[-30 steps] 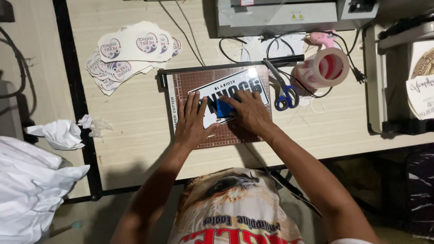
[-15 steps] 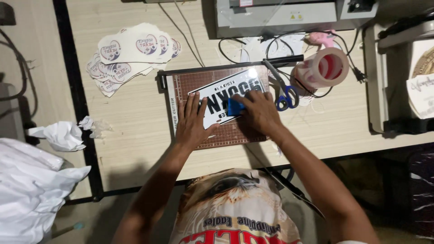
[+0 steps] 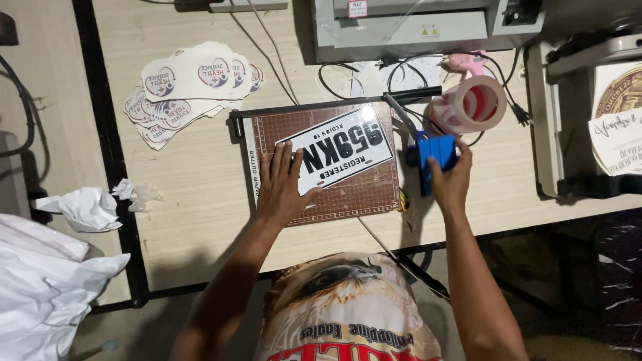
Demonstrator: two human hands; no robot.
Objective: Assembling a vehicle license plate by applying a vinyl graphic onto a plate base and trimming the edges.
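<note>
The left hand [image 3: 281, 186] is lying open, palm down and fingers spread, pressing the near left end of a white rectangular plate-shaped sticker with black lettering [image 3: 336, 150]. That sticker is lying tilted on the brown gridded bed of a paper cutter [image 3: 364, 194], directly under and just beyond this hand. The right hand [image 3: 449, 182] is closed around a small blue plastic squeegee block [image 3: 436, 159], holding it off the cutter's right edge, just beside blue-handled scissors whose blades [image 3: 399, 115] are pointing away.

Since only one end of the sticker is being pinned, it could slide or rotate on the smooth bed, and any air trapped under it would show as bubbles. The squeegee is passing close to the scissors and could knock them.

Beyond the right hand, a roll of tape with a reddish core [image 3: 468, 103] is lying on its side, with a pink glue-gun-like tool [image 3: 465, 63] behind it. Well left of the left hand, crumpled white paper [image 3: 83, 207] is resting on the table. Further off, a fanned pile of round printed stickers [image 3: 187, 87] is lying there.

Counted: one plate sticker, one cutter, one squeegee, one pair of scissors, one tape roll; the round stickers are overlapping too much to count.
</note>
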